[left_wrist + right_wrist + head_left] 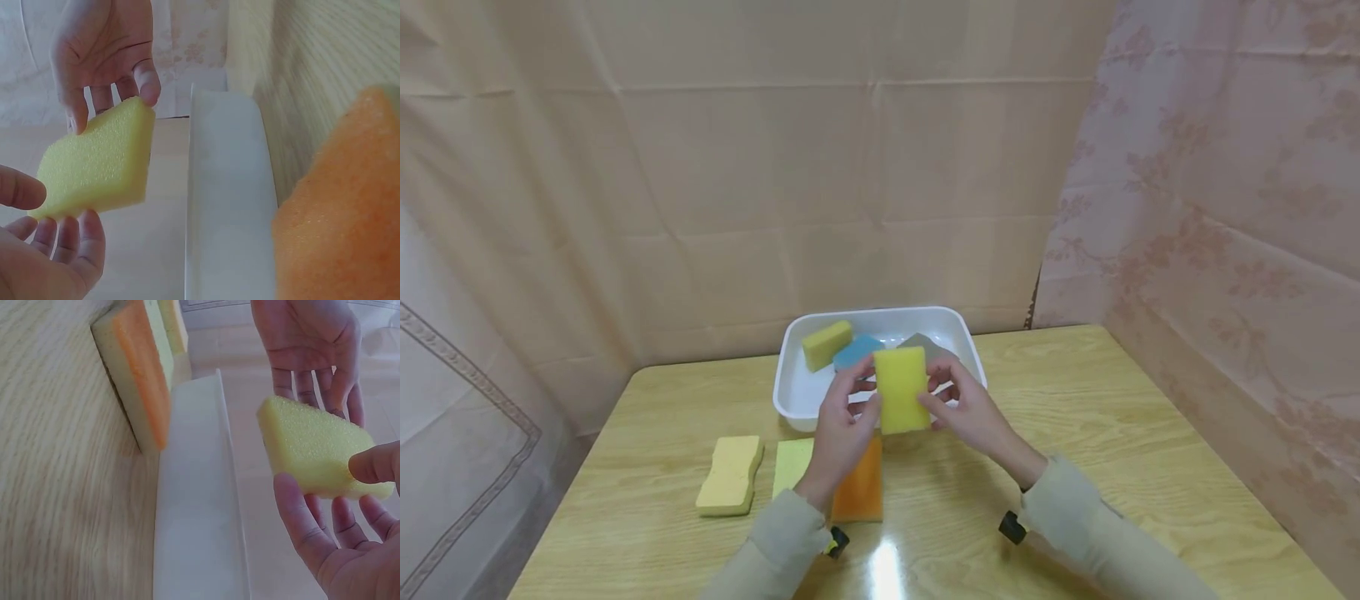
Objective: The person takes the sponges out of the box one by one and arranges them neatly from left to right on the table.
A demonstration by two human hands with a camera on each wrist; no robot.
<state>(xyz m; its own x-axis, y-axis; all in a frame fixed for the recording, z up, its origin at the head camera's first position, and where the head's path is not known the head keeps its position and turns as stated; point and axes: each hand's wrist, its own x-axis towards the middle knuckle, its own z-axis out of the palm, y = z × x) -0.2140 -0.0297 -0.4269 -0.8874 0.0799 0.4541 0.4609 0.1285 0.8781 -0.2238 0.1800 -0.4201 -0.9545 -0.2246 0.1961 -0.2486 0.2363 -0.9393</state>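
Note:
A yellow rectangular sponge (pixel 901 390) is held up in front of the white tray (pixel 784 392), its broad face toward me. My left hand (pixel 844 427) grips its left edge between thumb and fingertips. On the opposite edge, my right hand (pixel 967 410) does the same. The left wrist view shows the sponge (pixel 94 159) tilted, with fingertips of both hands on it. In the right wrist view, the right thumb presses on the face of the sponge (pixel 319 440). Part of the tray is hidden behind the hands and sponge.
Inside the tray lie a yellow sponge (pixel 827 345), a blue one (pixel 856 352) and a grey one (pixel 925 342). On the wooden table (pixel 1075 442), left to right, lie a pale yellow wavy-sided sponge (pixel 730 477), a light green one (pixel 790 462) and an orange one (pixel 861 487). Curtains hang behind.

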